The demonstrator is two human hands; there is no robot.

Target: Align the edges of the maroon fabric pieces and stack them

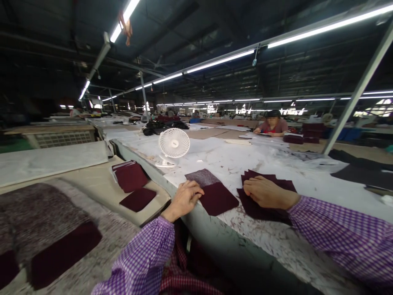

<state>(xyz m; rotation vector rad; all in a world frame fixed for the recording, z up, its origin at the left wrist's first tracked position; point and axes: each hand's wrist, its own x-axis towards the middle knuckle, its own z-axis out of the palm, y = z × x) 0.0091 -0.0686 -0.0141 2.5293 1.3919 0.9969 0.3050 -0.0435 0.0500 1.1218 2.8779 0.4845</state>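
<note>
A maroon fabric piece (218, 200) lies at the table's near edge, partly over a speckled greyish piece (202, 177). At its left corner, my left hand (184, 197) is closed, thumb and fingertips pinching the edge. To the right is a fanned stack of maroon fabric pieces (284, 183) with staggered corners. My right hand (265, 192) rests over this stack, its fingers bent and pressed together on the fabric at its left side. The fingertips there are partly hidden, so I cannot tell how many layers they grip.
A white clip fan (174, 143) stands behind my left hand. On the lower left surface are a small maroon stack (129, 176), a single maroon piece (138, 199) and speckled cloth (39, 217). A person (272, 125) works across the table; a slanted metal post (357, 88) rises at right.
</note>
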